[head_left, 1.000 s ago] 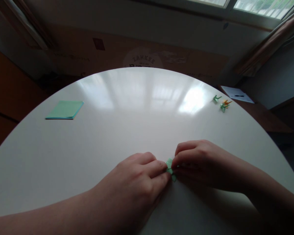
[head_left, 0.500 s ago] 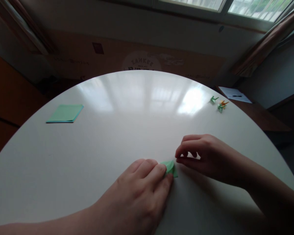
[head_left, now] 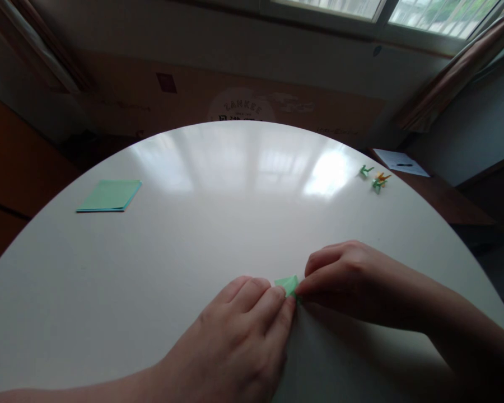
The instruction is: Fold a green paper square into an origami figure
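A small piece of folded green paper [head_left: 286,282] lies on the white round table [head_left: 185,246], partly covered by fingers. My left hand [head_left: 243,324] is closed on its near left side, thumb and fingertips pressing it against the tabletop. From the right, my right hand [head_left: 340,274] pinches the right edge of the paper between thumb and index finger, the other fingers curled in. The paper's lower part is hidden under the fingertips.
A stack of square paper [head_left: 109,196], green on top, lies at the left of the table. Near the right rim stand small folded paper cranes, two green [head_left: 378,183] and one orange [head_left: 383,177]. Beyond the rim, a white sheet [head_left: 399,161] with a pen rests on a brown surface.
My right hand has moved down and slightly left, from just beside the folded paper onto its right edge, its fingers closing. My left hand has stayed nearly in place.
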Tool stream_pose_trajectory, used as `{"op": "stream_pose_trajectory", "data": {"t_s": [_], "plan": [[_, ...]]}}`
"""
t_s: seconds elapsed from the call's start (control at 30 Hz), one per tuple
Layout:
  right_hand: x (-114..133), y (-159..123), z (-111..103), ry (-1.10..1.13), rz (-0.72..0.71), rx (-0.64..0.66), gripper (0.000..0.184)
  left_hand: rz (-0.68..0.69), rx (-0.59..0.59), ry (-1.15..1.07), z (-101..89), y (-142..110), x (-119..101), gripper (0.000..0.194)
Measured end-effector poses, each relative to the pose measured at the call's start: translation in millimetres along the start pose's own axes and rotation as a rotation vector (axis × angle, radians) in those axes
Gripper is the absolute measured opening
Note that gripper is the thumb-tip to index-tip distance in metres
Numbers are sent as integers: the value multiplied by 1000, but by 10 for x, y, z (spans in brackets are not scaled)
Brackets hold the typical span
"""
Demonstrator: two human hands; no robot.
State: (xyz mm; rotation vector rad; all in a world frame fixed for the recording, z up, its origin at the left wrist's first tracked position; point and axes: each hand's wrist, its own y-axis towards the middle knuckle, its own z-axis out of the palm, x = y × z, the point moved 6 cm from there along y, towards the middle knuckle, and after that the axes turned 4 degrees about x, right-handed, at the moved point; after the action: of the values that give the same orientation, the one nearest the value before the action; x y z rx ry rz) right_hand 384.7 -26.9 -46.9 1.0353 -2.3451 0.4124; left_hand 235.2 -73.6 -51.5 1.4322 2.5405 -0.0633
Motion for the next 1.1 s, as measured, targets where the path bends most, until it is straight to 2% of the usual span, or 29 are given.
{"op": "stream_pose_trajectory", "data": {"t_s": [0.23,0.43,0.57,0.77,1.1], "plan": [[20,-8,-17,-13,3,-15,13,4,-20,0,-34,-7,-24,37],[107,-27,-57,-48,87,-8,13,5,19,0,-25,5,-22,33],[141,-78,8,-39,108,-74,16,2,38,10,9,9,-7,31],[86,-210,128,-62,24,-193,20,0,19,29,13,-17,-11,30],[16,-186,202,-119,-119,-260,21,18,-16,95,44,0,25,38]]}}
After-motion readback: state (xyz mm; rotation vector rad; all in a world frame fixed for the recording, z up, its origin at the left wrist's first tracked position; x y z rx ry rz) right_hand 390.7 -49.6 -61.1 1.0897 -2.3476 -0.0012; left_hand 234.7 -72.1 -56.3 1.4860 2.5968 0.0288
